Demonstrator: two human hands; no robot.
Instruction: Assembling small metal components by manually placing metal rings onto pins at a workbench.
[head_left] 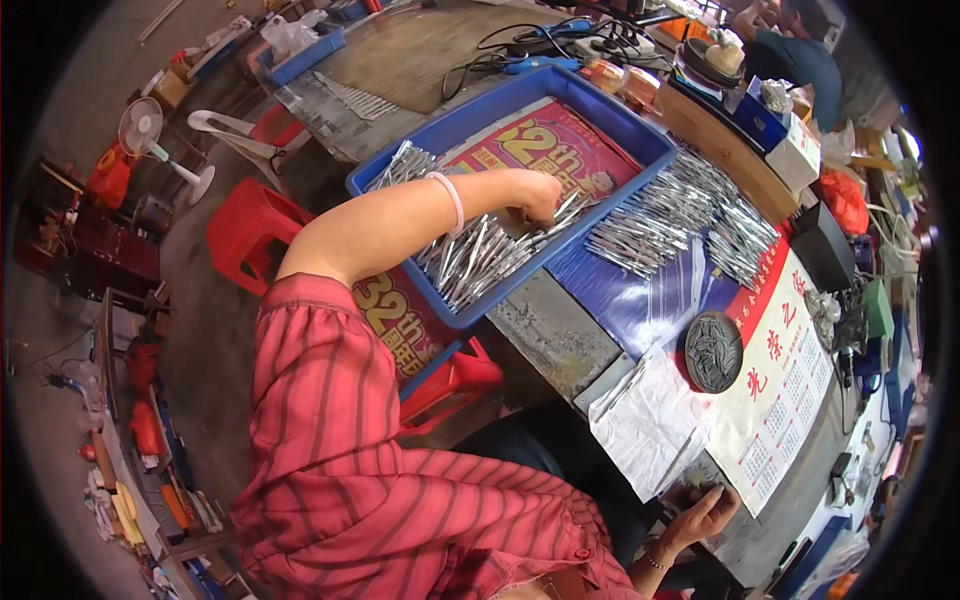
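My left hand (540, 200) reaches across into a blue plastic tray (400, 140), its fingers curled down at the edge of a pile of thin silvery metal pieces (470, 265). What those fingers grip is hidden. Low on the right, my right hand (700, 522) rests by the table's near edge with its fingers apart, and I see nothing held in it. Close by that hand lie crumpled white sheets (645, 425). A round dish (713, 352) of small dark grey pieces stands beyond them.
More silvery metal pieces (665, 220) are heaped right of the tray on a blue sheet. A printed calendar sheet (780, 420) covers the table's right side. Cables (540, 45) lie at the back. Red stools (250, 230) and a fan (145, 125) stand left; another person (800, 65) sits far right.
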